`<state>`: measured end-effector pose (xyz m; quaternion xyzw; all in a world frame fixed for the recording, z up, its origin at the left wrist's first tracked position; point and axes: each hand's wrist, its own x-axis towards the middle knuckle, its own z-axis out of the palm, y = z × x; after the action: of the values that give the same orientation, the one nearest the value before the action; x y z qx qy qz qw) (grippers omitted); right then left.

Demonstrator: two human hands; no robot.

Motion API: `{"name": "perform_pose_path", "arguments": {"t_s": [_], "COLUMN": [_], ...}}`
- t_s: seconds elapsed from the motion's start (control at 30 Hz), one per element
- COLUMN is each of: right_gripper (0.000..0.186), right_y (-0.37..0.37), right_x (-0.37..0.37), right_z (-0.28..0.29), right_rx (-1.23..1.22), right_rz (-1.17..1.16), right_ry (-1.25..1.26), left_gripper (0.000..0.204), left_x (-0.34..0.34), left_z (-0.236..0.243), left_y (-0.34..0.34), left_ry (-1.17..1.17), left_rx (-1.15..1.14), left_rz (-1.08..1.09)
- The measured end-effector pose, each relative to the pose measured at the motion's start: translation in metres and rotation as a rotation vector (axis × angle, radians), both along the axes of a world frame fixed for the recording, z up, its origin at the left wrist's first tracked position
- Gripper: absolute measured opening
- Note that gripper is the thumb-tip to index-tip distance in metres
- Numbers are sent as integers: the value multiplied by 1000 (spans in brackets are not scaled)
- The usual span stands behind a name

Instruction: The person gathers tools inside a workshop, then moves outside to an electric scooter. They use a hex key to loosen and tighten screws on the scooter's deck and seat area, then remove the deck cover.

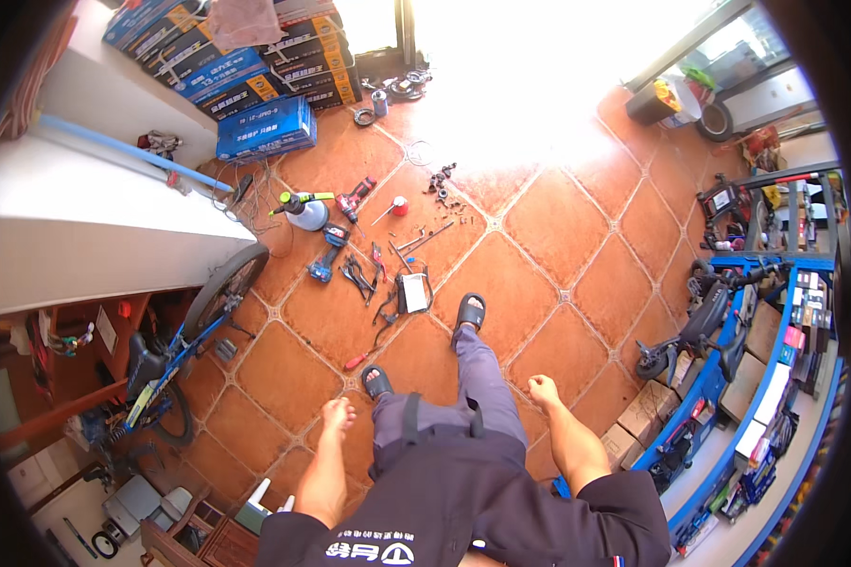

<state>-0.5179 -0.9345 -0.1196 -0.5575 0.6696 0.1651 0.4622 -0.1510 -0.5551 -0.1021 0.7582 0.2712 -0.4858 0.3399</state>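
Note:
My left hand (338, 414) hangs beside my left leg, its fingers curled in and nothing visible in them. On the other side, my right hand (543, 389) is closed in a loose fist away from my body, touching nothing. The thing nearest my left hand is a red-handled screwdriver (357, 361) on the tiled floor. Beyond it lie a black frame-like part with a white panel (412, 293), several pliers (357, 276), a blue cordless power tool (328, 253), a red cordless drill (355, 200) and a pump spray bottle (305, 215). Small dark parts (442, 181) are scattered farther off.
A blue bicycle (165, 378) leans by the left wall. Stacked boxes (265, 132) stand at the far left. On the right are blue shelves (761, 378) of boxed goods and a small black scooter (704, 326). Wooden furniture (222, 539) stands at the lower left.

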Motion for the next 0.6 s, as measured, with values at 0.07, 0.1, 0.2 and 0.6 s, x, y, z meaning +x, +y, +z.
{"name": "perform_pose_path", "arguments": {"t_s": [0.07, 0.1, 0.2, 0.6], "right_gripper": [24, 25, 28, 21], "right_y": [-28, -41, -71, -59], "right_x": [25, 43, 118, 396], "right_z": [-26, -44, -119, -466], "right_rx": [66, 26, 28, -213], "right_rz": [-43, 42, 234, 653], "right_ry": [15, -70, -147, -198], "left_gripper": [17, 17, 19, 48], "left_x": [-21, -32, -64, -109], "left_z": [-15, -25, -63, -150], "left_y": [-38, -55, -93, -120], "left_ry": [-37, -84, -354, -407], "left_rx": [-94, -173, -170, 210], "left_rz": [-93, -116, -332, -800]}}
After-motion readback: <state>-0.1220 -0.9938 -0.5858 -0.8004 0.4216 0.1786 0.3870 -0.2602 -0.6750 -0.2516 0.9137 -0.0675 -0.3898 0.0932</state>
